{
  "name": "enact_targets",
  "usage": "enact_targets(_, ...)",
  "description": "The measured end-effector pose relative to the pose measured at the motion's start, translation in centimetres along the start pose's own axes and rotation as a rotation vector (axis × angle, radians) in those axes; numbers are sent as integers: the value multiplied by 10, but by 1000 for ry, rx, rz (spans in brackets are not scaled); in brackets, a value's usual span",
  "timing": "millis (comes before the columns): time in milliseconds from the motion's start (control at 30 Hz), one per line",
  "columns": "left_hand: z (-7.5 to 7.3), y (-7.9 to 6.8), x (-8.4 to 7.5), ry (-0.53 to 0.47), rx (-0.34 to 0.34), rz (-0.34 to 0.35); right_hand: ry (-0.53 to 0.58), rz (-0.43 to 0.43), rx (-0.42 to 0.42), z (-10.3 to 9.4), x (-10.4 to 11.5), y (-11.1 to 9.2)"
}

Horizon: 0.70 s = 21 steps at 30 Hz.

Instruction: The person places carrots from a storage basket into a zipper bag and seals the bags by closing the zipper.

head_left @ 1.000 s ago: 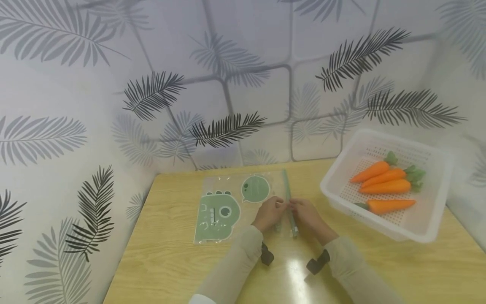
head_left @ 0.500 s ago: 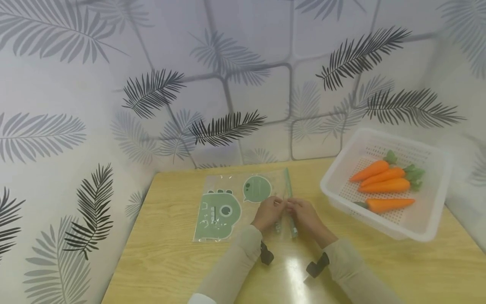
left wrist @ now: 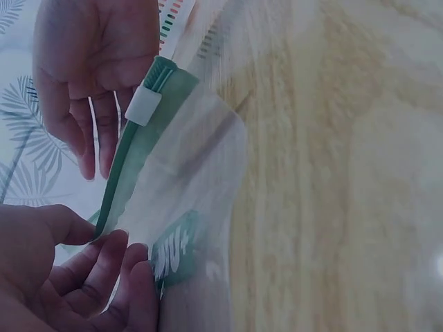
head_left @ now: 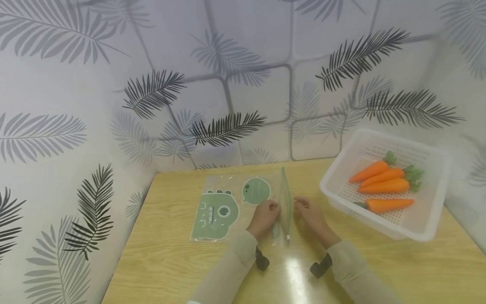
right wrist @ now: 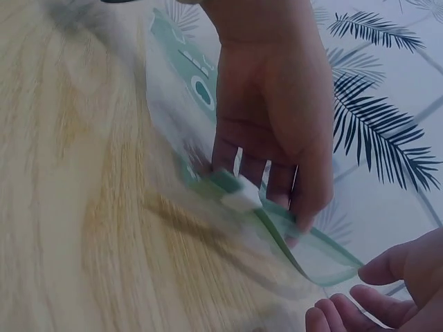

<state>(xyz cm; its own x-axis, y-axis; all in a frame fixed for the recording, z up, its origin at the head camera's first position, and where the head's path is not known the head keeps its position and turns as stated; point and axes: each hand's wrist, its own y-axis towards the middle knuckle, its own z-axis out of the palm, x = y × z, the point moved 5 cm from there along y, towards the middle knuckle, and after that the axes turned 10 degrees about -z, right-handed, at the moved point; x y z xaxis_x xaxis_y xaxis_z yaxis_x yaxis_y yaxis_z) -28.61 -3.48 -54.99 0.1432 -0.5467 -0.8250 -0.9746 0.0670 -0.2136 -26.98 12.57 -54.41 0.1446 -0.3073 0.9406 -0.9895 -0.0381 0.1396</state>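
A clear zip bag (head_left: 214, 215) printed with a green dinosaur and speech bubble lies on the table, its green-edged mouth bowed apart at the right end. My left hand (head_left: 264, 217) pinches one edge of that mouth between thumb and fingers, as the left wrist view shows of the left hand (left wrist: 62, 270). Just right of the green zip strip (head_left: 287, 202) is my right hand (head_left: 311, 217), its fingers loosely bent and a small gap from the strip in the head view. A white slider (left wrist: 144, 105) sits near the strip's end.
A white perforated basket (head_left: 383, 228) stands at the right with several orange carrots (head_left: 383, 185) with green tops in it. Behind the wooden table (head_left: 159, 261) rises a leaf-patterned wall (head_left: 258, 97).
My right hand has let go of the bag's edge and shifted slightly right. My left hand has moved a little left with its side, and the bag's mouth now gapes.
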Motion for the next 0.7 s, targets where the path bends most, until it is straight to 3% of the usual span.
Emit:
enact_targets(200, -5, -14, 2, 23, 34, -8, -57, -56, 23, 3, 0, 0)
enact_targets(367, -5, -26, 0, 33, 66, 24, -6, -60, 65, 9, 1, -1)
enact_targets(567, -3, -30, -1, 59, 76, 52, -2, -33, 74, 14, -1, -1)
enact_targets(700, -4, -30, 1, 7, 74, 33, -2, -30, 84, 18, 0, -2)
